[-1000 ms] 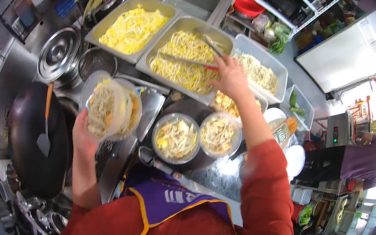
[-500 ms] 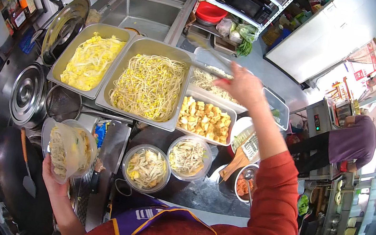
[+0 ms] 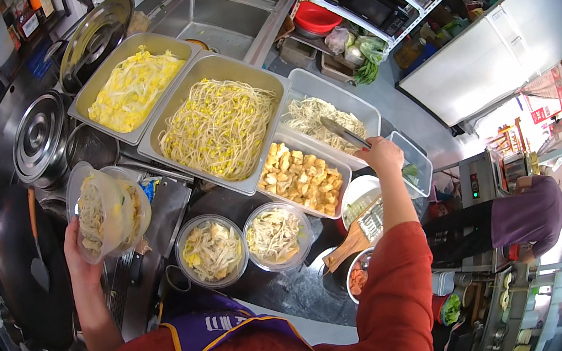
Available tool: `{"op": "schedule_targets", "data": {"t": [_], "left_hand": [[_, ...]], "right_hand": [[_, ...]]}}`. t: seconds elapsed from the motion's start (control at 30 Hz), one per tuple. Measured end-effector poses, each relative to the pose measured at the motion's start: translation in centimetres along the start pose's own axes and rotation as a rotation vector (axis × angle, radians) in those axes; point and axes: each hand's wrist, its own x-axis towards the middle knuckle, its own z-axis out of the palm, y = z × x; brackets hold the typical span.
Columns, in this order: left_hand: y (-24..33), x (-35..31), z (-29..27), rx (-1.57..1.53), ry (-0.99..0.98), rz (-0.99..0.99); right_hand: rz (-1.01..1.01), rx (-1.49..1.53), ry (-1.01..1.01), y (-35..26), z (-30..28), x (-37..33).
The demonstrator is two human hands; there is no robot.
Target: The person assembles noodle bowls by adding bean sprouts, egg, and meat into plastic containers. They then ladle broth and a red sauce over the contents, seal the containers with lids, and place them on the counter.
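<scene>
At the counter (image 3: 293, 293), a tub (image 3: 116, 225) is gripped left of the sprout pan (image 3: 274, 106) by the left hand (image 3: 77, 252), presumably against spilling; tongs (image 3: 344, 133), rightward, by the right hand (image 3: 385, 156).

White lettering stands on the front of the purple apron (image 3: 253, 324). On a bottle (image 3: 29, 24) at the far left, a pale label carries print too small to read. By the bright doorway, a red-and-white poster (image 3: 541, 111) shows blurred writing. A small green display (image 3: 475, 195) glows on a metal machine (image 3: 469, 179), unreadable.
</scene>
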Motion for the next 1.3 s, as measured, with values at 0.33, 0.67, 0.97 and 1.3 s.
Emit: {"op": "schedule_targets", "data": {"t": [0.33, 0.67, 0.97, 1.3], "left_hand": [[-1.0, 0.3, 0.4, 0.054, -0.152, -0.013], [-1.6, -0.6, 0.8, 0.052, -0.179, -0.038], [-1.6, -0.3, 0.3, 0.010, -0.014, -0.021], [-1.5, 0.5, 0.7, 0.035, -0.196, -0.022]], "right_hand": [[0.052, 0.248, 0.152, 4.2, -5.9, -5.4], [0.016, 0.152, 0.000, -0.2, -2.9, -2.9], [0.029, -0.038, 0.018, -3.1, 0.3, 0.3], [-0.059, 0.305, 0.286, 2.7, -6.6, -6.9]]}}
